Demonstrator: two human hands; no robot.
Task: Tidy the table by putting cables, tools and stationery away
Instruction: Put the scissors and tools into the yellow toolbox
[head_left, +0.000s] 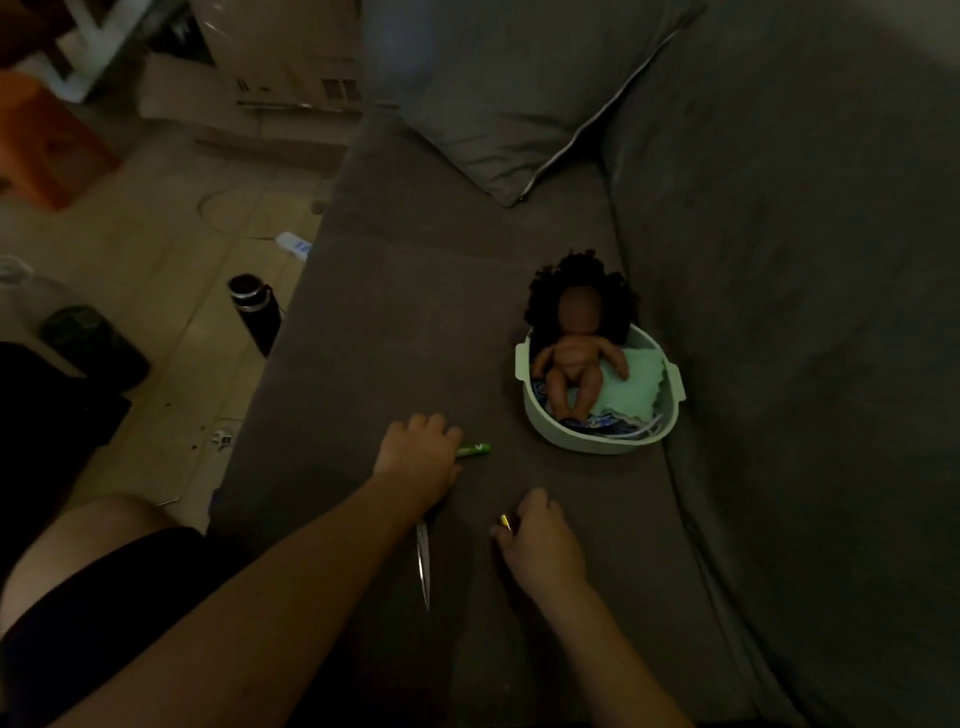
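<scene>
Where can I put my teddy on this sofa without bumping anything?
Bare seat lies between the cushion and the basket with the doll. Crowded on the basket's near side: left hand over a green pen, scissors, right hand pinching a small yellow thing.

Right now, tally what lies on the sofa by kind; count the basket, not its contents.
Green marker: 1
Scissors: 1
Pale green basket: 1
Cushion: 1
Small yellowish item, in right hand: 1
Total: 5

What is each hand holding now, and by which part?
Left hand covers one end of the green pen and the scissors handles; grip cannot be told. Right hand pinches a small yellow object.
</scene>
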